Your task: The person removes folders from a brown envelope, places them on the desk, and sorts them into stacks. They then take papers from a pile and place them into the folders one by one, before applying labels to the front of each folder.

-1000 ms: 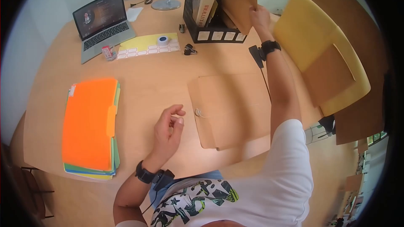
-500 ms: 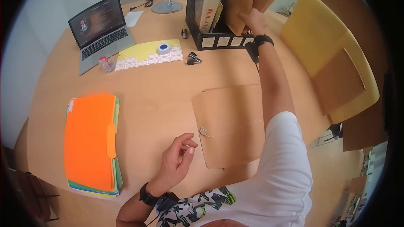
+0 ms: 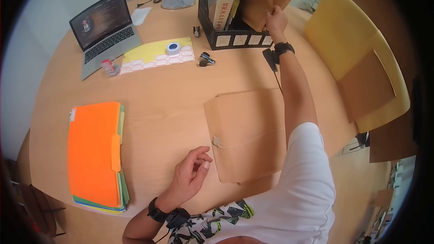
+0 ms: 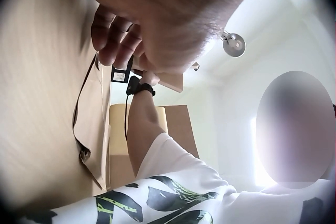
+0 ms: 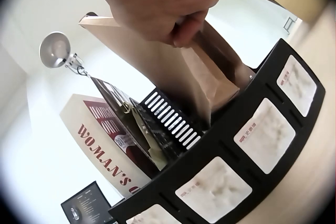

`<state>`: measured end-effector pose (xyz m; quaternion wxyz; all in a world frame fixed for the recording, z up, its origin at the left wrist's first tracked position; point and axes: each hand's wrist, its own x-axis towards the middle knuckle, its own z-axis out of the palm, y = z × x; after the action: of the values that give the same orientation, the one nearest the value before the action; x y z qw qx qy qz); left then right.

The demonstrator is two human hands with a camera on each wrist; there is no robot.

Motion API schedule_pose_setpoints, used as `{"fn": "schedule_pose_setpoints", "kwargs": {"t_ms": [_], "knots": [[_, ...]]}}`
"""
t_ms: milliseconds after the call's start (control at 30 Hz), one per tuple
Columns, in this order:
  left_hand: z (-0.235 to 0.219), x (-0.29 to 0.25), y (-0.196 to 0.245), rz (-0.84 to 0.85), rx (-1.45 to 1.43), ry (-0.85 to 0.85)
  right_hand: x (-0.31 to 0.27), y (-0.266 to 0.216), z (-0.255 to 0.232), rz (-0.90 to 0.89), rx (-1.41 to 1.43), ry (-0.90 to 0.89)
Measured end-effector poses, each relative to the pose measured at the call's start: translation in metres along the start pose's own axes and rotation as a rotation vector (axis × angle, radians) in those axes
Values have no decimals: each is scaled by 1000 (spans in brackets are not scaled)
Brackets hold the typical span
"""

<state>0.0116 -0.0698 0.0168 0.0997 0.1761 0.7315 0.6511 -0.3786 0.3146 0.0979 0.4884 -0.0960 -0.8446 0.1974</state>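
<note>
My right hand [image 3: 276, 20] pinches the edge of a brown kraft paper folder [image 3: 257, 0] standing in the black file organizer [image 3: 205, 13]. In the right wrist view the curled fingers [image 5: 189, 29] overlap the folder's edge above the white-labelled front. A second brown panel leans out to the right behind this hand. On the desk lies a flat kraft envelope [image 3: 253, 153] with a string at its left button. Beside that button my left hand [image 3: 190, 174] hovers with loosely bent fingers, holding nothing.
Left of the hands sits a stack of coloured folders [image 3: 92, 153], orange on top. Farther back are a laptop [image 3: 106, 31], label sheets [image 3: 149, 56], a tape roll [image 3: 173, 48], a black clip [image 3: 206, 59] and a lamp base [image 3: 178, 2]. A yellow chair [image 3: 343, 31] stands at right.
My right hand first moves left and down along the folder in the organizer, then slightly up. A second brown panel comes into view at right. The left hand stays loosely bent near the envelope.
</note>
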Motion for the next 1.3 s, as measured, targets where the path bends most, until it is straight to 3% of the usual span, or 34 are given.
{"fn": "schedule_pose_setpoints", "kwargs": {"t_ms": [300,600,967,1067,1300], "knots": [[0,0,1,0,18,-37,-6,-2,-1,-140,-62,150],[-1,-2,9,-9,35,-61,-5,-40,-85,-206,128,328],[-1,-1,11,-71,19,-72,-14,-52,-114,-200,343,375],[1,-1,9,-71,12,-83,-16,-55,-99,-245,264,334],[0,0,5,-55,48,-86,-22,-46,-9,-286,132,264]]}}
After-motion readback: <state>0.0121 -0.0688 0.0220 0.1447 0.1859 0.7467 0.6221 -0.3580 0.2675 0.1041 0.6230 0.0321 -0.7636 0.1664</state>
